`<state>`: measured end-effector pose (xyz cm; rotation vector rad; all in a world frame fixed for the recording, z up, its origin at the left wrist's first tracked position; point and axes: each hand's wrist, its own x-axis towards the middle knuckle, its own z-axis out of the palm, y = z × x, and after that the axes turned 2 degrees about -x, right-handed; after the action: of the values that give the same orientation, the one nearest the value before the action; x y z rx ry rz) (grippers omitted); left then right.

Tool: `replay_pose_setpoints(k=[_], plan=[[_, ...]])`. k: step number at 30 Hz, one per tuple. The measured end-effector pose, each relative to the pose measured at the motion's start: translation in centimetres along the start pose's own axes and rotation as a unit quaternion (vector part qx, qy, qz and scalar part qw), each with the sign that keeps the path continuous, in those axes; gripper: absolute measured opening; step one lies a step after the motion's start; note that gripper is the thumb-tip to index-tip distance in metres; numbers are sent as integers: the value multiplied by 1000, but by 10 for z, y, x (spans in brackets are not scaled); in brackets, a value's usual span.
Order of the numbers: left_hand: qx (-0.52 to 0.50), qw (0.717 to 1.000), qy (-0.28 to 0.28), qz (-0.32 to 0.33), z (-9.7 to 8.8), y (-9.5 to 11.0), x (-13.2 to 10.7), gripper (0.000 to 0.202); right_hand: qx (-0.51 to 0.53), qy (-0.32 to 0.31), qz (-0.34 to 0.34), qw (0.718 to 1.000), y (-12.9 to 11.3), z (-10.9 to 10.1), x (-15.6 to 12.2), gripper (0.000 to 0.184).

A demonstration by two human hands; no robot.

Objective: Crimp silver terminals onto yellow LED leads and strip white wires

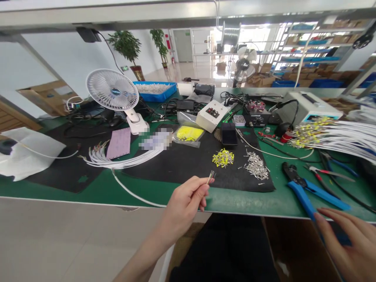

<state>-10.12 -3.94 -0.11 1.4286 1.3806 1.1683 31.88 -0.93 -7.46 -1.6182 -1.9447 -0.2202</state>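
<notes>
My left hand (188, 201) is closed in a pinch above the bench's front edge. Between its thumb and forefinger are thin wire ends (210, 178) with bare tips. A white cable (132, 192) runs from the left towards this hand; its link to the wires is hidden. At the right, my right hand (346, 239) is closed on a handle of the blue-handled crimping pliers (302, 197), whose dark head rests on the bench. Beyond my left hand lie a pile of yellow-collared crimp terminals (223, 157) and a pile of silver terminals (257, 166).
A bundle of white cables (126, 161) lies left, near a white fan (113, 90). Cables with yellow terminals (323, 133) are heaped right, behind red-handled cutters (323, 174). Farther back stand a switch box (213, 115), a yellow-filled bag (188, 133) and a blue tray (154, 92).
</notes>
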Motion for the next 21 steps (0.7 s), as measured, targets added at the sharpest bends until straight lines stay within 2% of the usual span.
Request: replay_pose_setpoints(k=[5,11,14,19,21], plan=[[-60,997,-25,-44,17,14,0,31,-18,-22,-5,1000,-7,-5,9,28],[-78,994,-24,-69,29,11,4,35,-68,-50,-18,996,9,15,7,55],[-59,996,-24,-67,33,11,6,37,-89,-49,-18,995,13,23,8,60],[-18,999,-29,-43,37,12,8,33,-116,-71,27,990,0,23,15,70],[0,999,-33,-37,40,11,9,31,-130,-84,50,987,-9,23,20,68]])
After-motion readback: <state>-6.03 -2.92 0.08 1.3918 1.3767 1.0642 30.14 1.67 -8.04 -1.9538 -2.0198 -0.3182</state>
